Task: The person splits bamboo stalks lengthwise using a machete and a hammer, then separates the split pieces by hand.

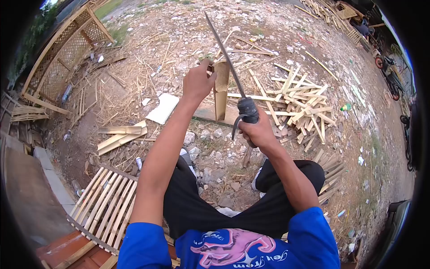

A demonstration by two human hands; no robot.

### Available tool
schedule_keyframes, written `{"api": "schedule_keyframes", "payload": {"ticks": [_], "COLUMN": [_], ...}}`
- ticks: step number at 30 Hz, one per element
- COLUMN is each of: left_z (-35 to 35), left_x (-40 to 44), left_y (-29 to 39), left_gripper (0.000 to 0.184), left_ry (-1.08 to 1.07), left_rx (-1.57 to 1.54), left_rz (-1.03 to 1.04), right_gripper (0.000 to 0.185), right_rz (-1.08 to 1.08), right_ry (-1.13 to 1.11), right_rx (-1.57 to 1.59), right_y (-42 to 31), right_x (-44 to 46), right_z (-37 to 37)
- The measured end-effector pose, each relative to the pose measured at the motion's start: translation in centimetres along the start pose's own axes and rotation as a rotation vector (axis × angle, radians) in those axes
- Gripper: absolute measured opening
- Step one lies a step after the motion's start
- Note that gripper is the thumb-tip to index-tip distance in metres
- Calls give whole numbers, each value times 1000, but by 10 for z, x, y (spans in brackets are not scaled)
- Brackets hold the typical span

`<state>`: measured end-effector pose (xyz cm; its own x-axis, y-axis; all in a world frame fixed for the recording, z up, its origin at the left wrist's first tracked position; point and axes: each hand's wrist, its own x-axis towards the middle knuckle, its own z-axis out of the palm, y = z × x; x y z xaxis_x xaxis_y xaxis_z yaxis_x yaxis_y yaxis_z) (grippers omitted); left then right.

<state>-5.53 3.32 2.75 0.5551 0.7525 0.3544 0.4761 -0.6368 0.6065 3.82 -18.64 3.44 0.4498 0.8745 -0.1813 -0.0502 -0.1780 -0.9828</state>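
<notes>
Upright piece of split bamboo is seen in the middle of the scene, directly ahead of the person's knees. Its upper end is pinched at the left edge by the left hand, fingers curled in; exact thumb placement cannot be told. Lower end appears to be rested on a flat board on the ground. A long-bladed knife is gripped by the right hand, fingers wrapped round the dark handle, blade pointed up and to the far left. Blade is passed across the right edge of the bamboo in view; whether the two are touching cannot be told.

Handling, as judged: bamboo should be light and stiff, fairly smooth on the outer wall, easily split along the grain, with sharp edges likely. Best held near the top by the sides, fingers kept off the blade line. Knife is judged heavier, rigid, tip-heavy when raised; to be held by the handle only, which looks wrapped and so probably less slippery.

Around: a heap of pale strips is piled to the right. Wider split lengths are laid to the left, a white sheet just beyond them. A slatted rack is seen near left, a lattice frame far left.
</notes>
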Motion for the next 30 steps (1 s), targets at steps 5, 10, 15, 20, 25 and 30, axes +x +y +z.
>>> {"api": "schedule_keyframes", "payload": {"ticks": [5, 10, 15, 20, 25, 30], "left_z": [-1, 1, 5, 6, 1, 5], "left_x": [-1, -2, -3, -5, -6, -5], "left_y": [-2, 5, 4, 2, 5, 0], "left_gripper": [32, 33, 31, 31, 32, 30], "left_ry": [21, 9, 40, 54, 8, 66], "left_rx": [-31, -49, -54, -60, -22, -56], "left_rz": [47, 30, 72, 92, 63, 110], "right_gripper": [41, 40, 41, 40, 39, 37], "right_rz": [-5, -23, -17, -3, -48, -30], "right_ry": [-14, -47, -74, -46, -40, -53], "right_rx": [15, 45, 1, 31, 33, 43], "right_y": [23, 19, 23, 21, 20, 18], "right_x": [14, 15, 17, 11, 12, 13], "right_z": [1, 3, 3, 6, 5, 7]}}
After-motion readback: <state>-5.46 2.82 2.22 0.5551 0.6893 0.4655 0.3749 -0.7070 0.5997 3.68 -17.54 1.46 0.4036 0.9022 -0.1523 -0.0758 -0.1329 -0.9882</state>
